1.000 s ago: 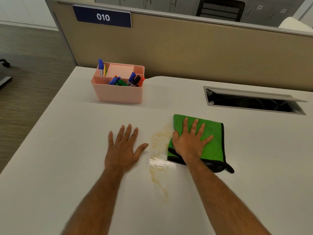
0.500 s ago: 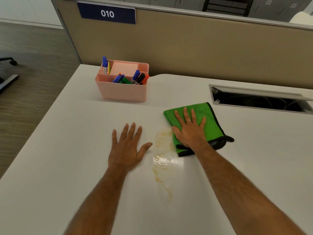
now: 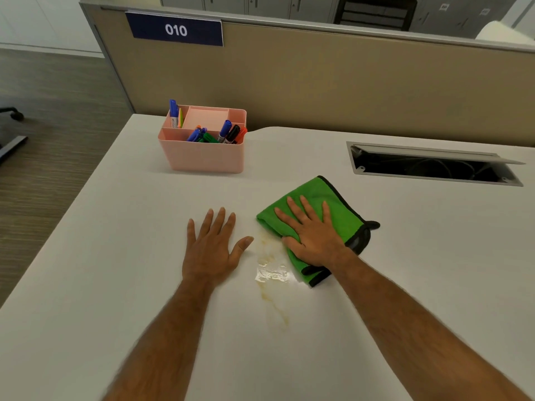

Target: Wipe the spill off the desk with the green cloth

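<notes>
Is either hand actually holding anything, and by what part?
Nothing is gripped. The right hand lies flat on the middle of the cloth, pressing it down; the left hand rests open on the bare desk.

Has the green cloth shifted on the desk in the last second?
Yes. The green cloth has turned counterclockwise under the right hand, its near edge swinging toward the spill, which stays put.

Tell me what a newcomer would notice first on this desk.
The bright green cloth stands out at mid-desk, pressed flat under the right hand. Just left of it a yellowish spill streaks the white desk toward the near edge, with the left hand lying flat beside it. Farther back, a pink organizer holds coloured markers.
</notes>
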